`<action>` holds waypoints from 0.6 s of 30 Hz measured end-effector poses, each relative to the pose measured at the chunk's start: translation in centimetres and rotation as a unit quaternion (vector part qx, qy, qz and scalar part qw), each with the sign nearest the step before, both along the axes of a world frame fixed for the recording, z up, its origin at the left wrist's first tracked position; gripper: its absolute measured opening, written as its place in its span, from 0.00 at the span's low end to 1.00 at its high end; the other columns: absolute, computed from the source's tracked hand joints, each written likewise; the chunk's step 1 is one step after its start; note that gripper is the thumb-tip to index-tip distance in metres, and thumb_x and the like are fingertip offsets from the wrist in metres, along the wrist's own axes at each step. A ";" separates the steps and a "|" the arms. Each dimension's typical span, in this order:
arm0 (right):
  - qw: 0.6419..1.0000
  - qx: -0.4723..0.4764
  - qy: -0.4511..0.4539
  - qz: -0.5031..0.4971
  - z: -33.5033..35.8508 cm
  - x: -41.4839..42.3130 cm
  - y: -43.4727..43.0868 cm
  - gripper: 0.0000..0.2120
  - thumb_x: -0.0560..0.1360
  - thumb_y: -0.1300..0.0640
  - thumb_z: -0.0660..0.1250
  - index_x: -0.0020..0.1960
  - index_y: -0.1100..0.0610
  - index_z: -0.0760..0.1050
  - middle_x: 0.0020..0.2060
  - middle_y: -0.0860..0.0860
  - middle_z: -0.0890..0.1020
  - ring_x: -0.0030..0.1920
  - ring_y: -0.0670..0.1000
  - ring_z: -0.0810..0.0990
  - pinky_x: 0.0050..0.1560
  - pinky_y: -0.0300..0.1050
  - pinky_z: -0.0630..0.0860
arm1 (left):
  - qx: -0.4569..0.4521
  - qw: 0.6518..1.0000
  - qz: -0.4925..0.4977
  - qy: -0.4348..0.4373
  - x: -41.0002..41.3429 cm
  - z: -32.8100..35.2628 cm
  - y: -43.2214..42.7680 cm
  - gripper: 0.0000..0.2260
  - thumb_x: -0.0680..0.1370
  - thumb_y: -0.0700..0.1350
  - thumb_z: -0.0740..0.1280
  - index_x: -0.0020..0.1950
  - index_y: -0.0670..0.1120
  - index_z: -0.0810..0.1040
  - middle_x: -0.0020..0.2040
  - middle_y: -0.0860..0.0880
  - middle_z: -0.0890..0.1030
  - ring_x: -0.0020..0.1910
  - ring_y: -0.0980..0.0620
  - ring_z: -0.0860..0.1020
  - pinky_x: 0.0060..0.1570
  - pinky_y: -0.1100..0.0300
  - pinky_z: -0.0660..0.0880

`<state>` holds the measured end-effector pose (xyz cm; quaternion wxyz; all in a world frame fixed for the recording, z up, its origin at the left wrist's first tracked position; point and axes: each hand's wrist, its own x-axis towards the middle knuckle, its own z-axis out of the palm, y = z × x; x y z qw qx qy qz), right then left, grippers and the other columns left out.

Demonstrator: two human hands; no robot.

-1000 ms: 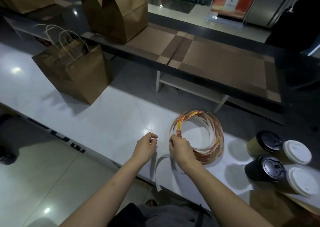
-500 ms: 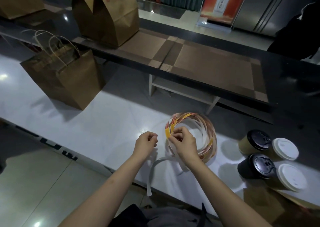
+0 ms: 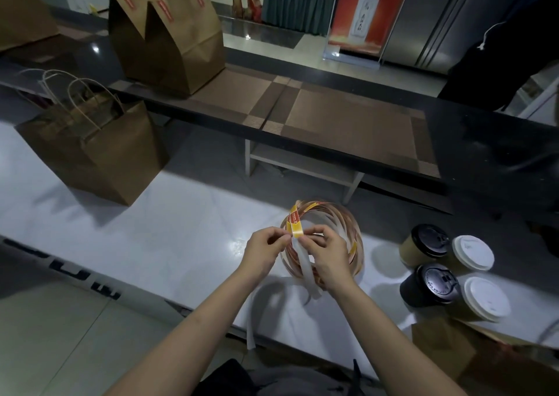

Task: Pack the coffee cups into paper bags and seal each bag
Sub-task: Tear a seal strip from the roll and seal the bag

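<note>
A loose coil of red-and-yellow seal stickers lies on the white counter. My left hand and my right hand both pinch a yellow sticker end at the coil's near left, with its white backing strip trailing down towards the counter edge. An open brown paper bag with twine handles stands at the left. Several lidded coffee cups sit at the right: black lids and white lids.
Sealed brown bags stand on the dark raised shelf behind the counter, next to woven brown mats. Another brown bag shows below the cups at the lower right. Tiled floor lies at the lower left.
My left hand has moved right and joined the right hand at the sticker end. The sticker has come away from its white backing, which now hangs longer.
</note>
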<state>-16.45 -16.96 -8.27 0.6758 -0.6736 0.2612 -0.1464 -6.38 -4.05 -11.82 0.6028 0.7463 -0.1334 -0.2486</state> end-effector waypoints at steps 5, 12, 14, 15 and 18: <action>1.000 -0.026 -0.006 -0.008 0.5 -0.6 0.2 0.04 0.79 0.66 0.73 0.53 0.60 0.82 0.44 0.51 0.88 0.47 0.48 0.87 0.48 0.39 0.82 | -0.025 1.000 -0.013 -0.004 -0.7 0.4 -0.1 0.02 0.79 0.41 0.74 0.51 0.46 0.86 0.44 0.52 0.86 0.41 0.62 0.81 0.41 0.69 0.75; 0.994 -0.105 0.002 -0.010 0.2 -1.0 0.0 0.02 0.78 0.61 0.75 0.50 0.55 0.84 0.43 0.49 0.87 0.47 0.47 0.86 0.50 0.40 0.82 | -0.059 0.998 -0.027 -0.001 -1.4 0.8 -0.3 0.06 0.78 0.40 0.75 0.55 0.45 0.84 0.48 0.47 0.87 0.50 0.48 0.85 0.54 0.56 0.83; 0.992 -0.123 0.005 -0.013 0.0 -1.0 -0.2 0.03 0.78 0.60 0.75 0.51 0.53 0.84 0.44 0.48 0.87 0.48 0.46 0.86 0.50 0.41 0.83 | -0.053 0.998 -0.029 -0.010 -1.5 0.9 -0.4 0.05 0.79 0.41 0.74 0.55 0.46 0.84 0.48 0.49 0.87 0.50 0.50 0.85 0.52 0.58 0.82; 0.991 -0.136 0.005 -0.013 -0.1 -1.0 -0.3 0.04 0.78 0.59 0.75 0.51 0.52 0.84 0.44 0.46 0.87 0.48 0.46 0.86 0.51 0.42 0.83 | -0.048 0.998 -0.030 -0.012 -1.6 1.0 -0.5 0.05 0.79 0.41 0.74 0.55 0.46 0.85 0.48 0.50 0.87 0.50 0.51 0.85 0.52 0.58 0.82; 0.983 -0.183 0.012 -0.002 -0.5 -1.1 -0.8 0.04 0.78 0.56 0.76 0.53 0.50 0.84 0.45 0.43 0.86 0.50 0.44 0.85 0.53 0.44 0.83 | -0.029 0.999 -0.041 -0.020 -1.6 1.1 -0.7 0.04 0.80 0.41 0.73 0.54 0.47 0.86 0.47 0.51 0.87 0.50 0.51 0.85 0.54 0.57 0.82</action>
